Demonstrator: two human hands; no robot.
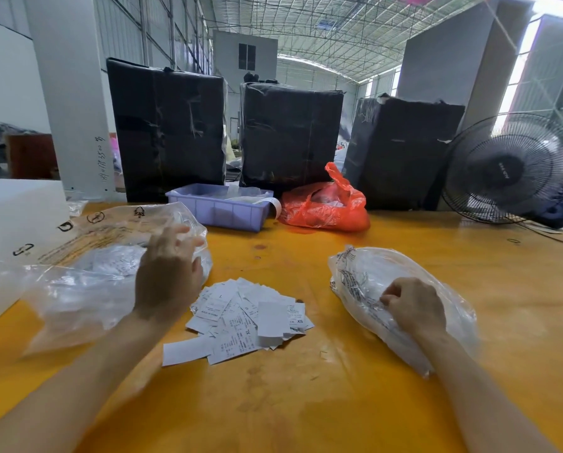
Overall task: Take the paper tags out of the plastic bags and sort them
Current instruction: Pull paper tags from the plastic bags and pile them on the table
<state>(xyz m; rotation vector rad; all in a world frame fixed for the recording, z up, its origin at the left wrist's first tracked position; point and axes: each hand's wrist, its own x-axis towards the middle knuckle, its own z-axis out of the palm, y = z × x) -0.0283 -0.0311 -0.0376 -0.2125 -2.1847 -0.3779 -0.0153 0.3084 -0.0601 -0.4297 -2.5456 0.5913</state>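
A loose heap of white paper tags [246,317] lies on the yellow table [339,403] between my hands. My left hand [169,273] rests with spread fingers on a pile of clear plastic bags [87,273] at the left; some tags show through the plastic. My right hand [414,305] has its fingers curled and grips a clear printed plastic bag [368,276] at the right, which lies on the table. Whether tags remain inside that bag is unclear.
A lilac plastic tray [221,210] and a red plastic bag [326,204] stand at the table's back. Three black wrapped bales [169,129] rise behind them. A black fan [509,168] stands at the back right, a white foam box [12,230] at the left.
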